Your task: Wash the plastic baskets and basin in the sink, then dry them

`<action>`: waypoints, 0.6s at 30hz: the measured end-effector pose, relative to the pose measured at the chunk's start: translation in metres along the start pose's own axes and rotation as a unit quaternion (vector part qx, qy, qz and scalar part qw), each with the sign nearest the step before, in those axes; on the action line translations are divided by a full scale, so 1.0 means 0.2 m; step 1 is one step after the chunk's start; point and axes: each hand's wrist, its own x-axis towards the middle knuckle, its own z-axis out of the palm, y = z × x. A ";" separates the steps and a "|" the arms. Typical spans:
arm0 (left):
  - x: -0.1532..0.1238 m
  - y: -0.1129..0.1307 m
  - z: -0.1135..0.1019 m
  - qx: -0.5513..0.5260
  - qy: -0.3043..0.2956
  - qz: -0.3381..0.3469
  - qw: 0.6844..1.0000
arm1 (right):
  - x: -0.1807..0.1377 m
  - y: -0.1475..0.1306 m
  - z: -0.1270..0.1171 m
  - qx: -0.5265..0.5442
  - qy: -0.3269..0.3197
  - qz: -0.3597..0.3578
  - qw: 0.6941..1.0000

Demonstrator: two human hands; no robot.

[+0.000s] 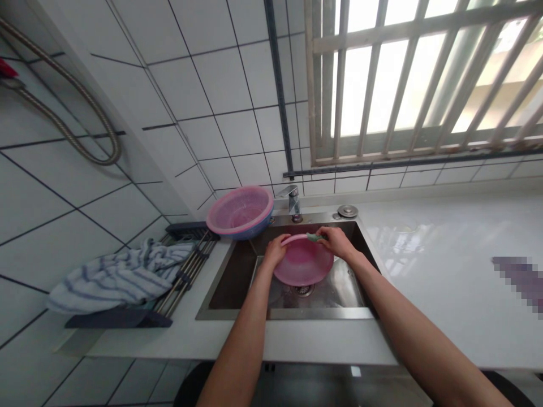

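A pink plastic basin [303, 265] is tilted over the sink [220, 282], its inside turned toward me. My left hand [276, 249] is closed on its rim at the upper left. My right hand [337, 242] is closed on a small green scrubbing pad or cloth [314, 237] pressed against the basin's far rim. Whether it is a sponge or a cloth I cannot tell. Below the basin's near edge the drain [304, 290] shows in the sink floor.
A stack of pink and blue basins [240, 212] sits at the sink's back left corner, near the faucet [293, 202]. On the left, a striped towel [123, 277] lies over a metal rack [186, 282]. A round metal drain cover [348, 211] rests behind the sink's right corner.
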 end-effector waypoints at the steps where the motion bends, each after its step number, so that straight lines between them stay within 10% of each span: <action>1: 0.00 0.00 0.01 0.009 -0.013 0.010 1.000 | 0.00 0.00 0.01 0.000 -0.012 0.000 1.000; 18: -0.02 0.12 0.03 0.048 -0.068 0.048 0.995 | -0.01 -0.18 0.03 0.001 -0.019 -0.062 0.998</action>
